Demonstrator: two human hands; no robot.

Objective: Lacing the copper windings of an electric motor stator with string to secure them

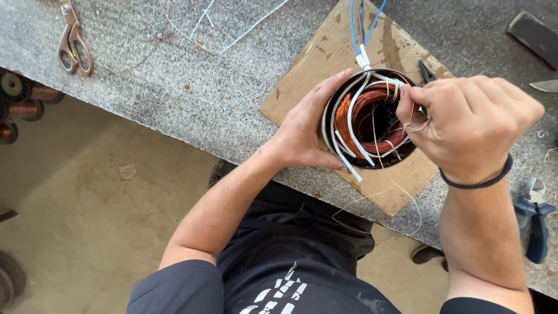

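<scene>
A round motor stator (372,119) with orange copper windings and white sleeved leads stands on a square wooden board (325,55). My left hand (302,131) cups its left outer wall. My right hand (471,119) is closed over its right rim, pinching a thin pale tying thread (415,125) that trails down past the bench edge. Blue and white lead wires (357,35) run from the stator toward the far side of the bench.
The grey stone bench (174,75) holds scissors (74,40) at far left, loose white wires (232,26), blue-handled pliers (537,218) at right and a dark flat tool (537,35) at top right. Copper wire spools (20,99) sit below the bench at left.
</scene>
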